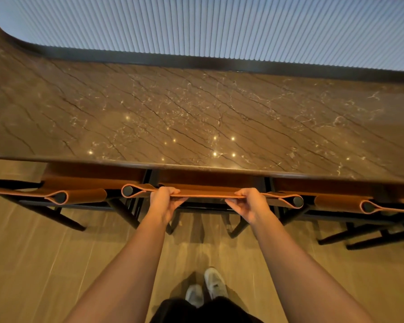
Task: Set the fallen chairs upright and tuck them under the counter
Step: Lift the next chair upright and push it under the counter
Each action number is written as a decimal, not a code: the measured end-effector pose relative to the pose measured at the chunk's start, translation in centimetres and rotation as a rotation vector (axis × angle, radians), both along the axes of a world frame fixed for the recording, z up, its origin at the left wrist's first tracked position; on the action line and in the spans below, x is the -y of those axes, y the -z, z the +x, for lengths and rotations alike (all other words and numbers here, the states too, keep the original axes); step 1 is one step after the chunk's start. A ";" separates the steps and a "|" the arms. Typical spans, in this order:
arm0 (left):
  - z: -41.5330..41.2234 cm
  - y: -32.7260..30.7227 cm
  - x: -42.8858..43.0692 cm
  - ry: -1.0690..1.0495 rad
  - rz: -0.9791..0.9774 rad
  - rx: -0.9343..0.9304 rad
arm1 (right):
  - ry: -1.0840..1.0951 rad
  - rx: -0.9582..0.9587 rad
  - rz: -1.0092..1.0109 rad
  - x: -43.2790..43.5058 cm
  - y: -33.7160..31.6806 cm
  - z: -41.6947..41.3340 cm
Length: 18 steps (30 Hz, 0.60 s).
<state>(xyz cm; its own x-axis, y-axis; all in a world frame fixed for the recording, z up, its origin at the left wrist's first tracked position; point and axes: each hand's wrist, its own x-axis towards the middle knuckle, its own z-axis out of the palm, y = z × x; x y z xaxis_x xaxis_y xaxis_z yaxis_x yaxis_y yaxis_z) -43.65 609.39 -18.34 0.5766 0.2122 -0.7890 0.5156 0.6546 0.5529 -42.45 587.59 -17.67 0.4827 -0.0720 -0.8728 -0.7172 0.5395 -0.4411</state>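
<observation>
Beyond the grey shoes [214, 285], the left hand [165, 199] and the right hand [247, 203] curl their fingers round the tan leather backrest [208, 194] of the middle chair. It stands upright on black legs, its backrest running left to right along the counter edge. Its seat is tucked under the brown marble counter [196, 113], between two matching chairs.

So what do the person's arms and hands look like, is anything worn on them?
The left arm and right arm are bare, no sleeves in view. The left hand and right hand wear no gloves; no watch, bracelet or ring shows.
</observation>
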 end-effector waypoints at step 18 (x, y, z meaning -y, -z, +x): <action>-3.8 -4.5 -2.4 0.133 0.068 0.066 | -0.227 0.148 -0.031 0.4 -3.1 -4.3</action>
<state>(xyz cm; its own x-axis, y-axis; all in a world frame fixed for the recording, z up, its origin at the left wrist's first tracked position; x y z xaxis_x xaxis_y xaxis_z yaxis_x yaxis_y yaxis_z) -47.47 611.83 -13.80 0.6535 0.1822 -0.7347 0.5562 0.5427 0.6294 -46.72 587.16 -14.62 0.6116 0.0268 -0.7907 -0.7448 0.3567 -0.5640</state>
